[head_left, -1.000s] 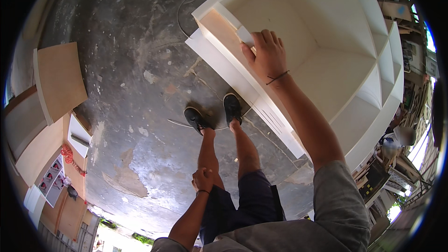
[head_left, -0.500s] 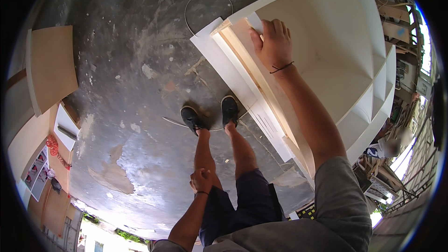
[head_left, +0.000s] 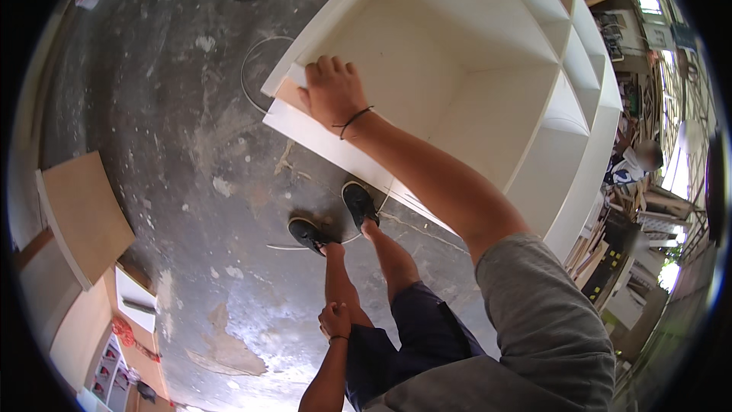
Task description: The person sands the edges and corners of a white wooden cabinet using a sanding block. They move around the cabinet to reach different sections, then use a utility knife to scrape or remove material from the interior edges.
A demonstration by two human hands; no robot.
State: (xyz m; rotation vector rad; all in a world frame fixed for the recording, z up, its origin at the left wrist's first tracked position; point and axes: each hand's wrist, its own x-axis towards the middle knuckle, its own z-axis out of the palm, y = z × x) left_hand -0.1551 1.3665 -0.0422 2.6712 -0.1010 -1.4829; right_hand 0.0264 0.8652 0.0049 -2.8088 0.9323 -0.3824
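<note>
- A right hand [head_left: 333, 98] rests at the near corner of a large white-painted wooden cabinet [head_left: 435, 38], laid with its open compartments facing up and stretching from twelve round to four o'clock of the fingers.
- The fingers are bent and closed around a small pale flat block [head_left: 296, 75], mostly hidden beneath them, its end showing toward ten o'clock.
- Directly under that grip lies a narrow bare-wood edge [head_left: 288, 94], its long axis running from ten to four o'clock; the right forearm crosses above its lower stretch.
- The left hand [head_left: 335, 320], curled into a loose fist with nothing visible in it, sits at the left leg, toward six o'clock and well apart; the right is plainly the nearer.
- The edge's end is just beside the hand at ten o'clock, while the deep compartment opens toward two.
- Scuffed grey concrete floor [head_left: 191, 214] spreads toward eight o'clock, a thin looped cord [head_left: 243, 80] lying just beyond the corner and black shoes [head_left: 306, 234] planted near the cabinet's side.
</note>
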